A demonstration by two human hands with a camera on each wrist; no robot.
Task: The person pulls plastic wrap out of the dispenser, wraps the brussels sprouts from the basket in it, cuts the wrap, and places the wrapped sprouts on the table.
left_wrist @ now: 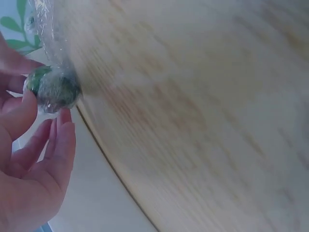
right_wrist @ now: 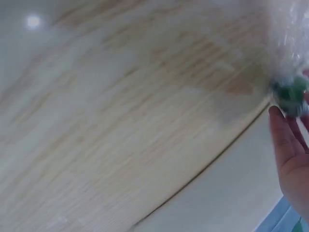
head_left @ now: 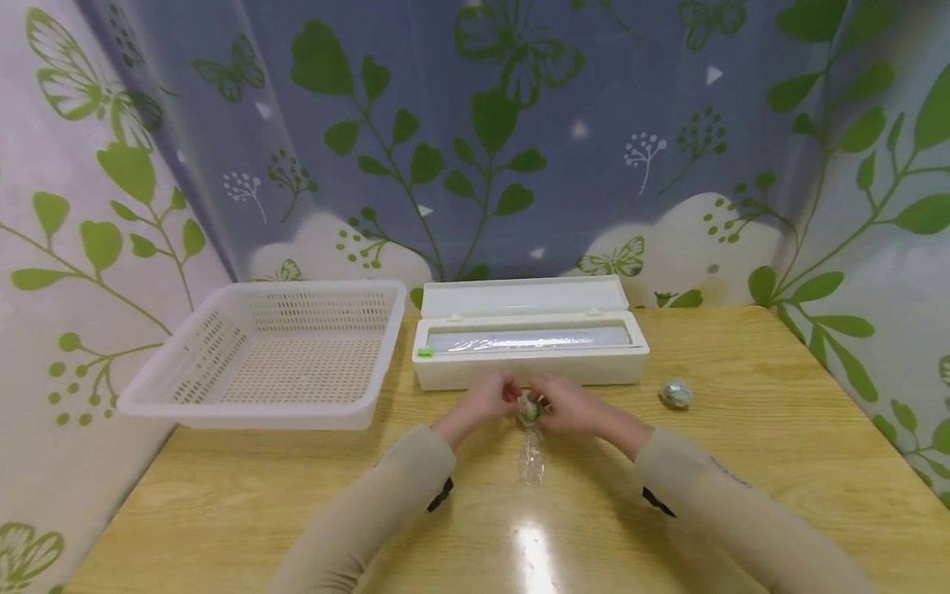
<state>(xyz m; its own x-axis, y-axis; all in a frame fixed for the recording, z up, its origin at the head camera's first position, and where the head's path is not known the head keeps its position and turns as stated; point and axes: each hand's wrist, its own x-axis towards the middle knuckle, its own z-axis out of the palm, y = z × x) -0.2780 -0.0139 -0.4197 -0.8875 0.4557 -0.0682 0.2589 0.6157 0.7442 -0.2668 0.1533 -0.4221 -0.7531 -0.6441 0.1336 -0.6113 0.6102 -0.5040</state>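
Observation:
Between my hands is a small round green item (head_left: 530,411) in clear cling film, its exact kind hidden by the wrap. My left hand (head_left: 488,398) pinches it from the left with thumb and fingertips. From the other side, my right hand (head_left: 567,404) holds it with curled fingers. A loose tail of cling film (head_left: 532,464) trails from it toward me over the table. In the left wrist view the wrapped item (left_wrist: 57,92) looks dark green under crinkled film. Just behind the hands stands a white cling film dispenser (head_left: 530,373), lid raised, a roll inside.
A second wrapped ball (head_left: 675,395) lies on the wooden table (head_left: 772,429), right of the dispenser. To the left stands a white perforated plastic basket (head_left: 252,415) with nothing in it. A patterned curtain (head_left: 416,124) hangs behind the table's back edge.

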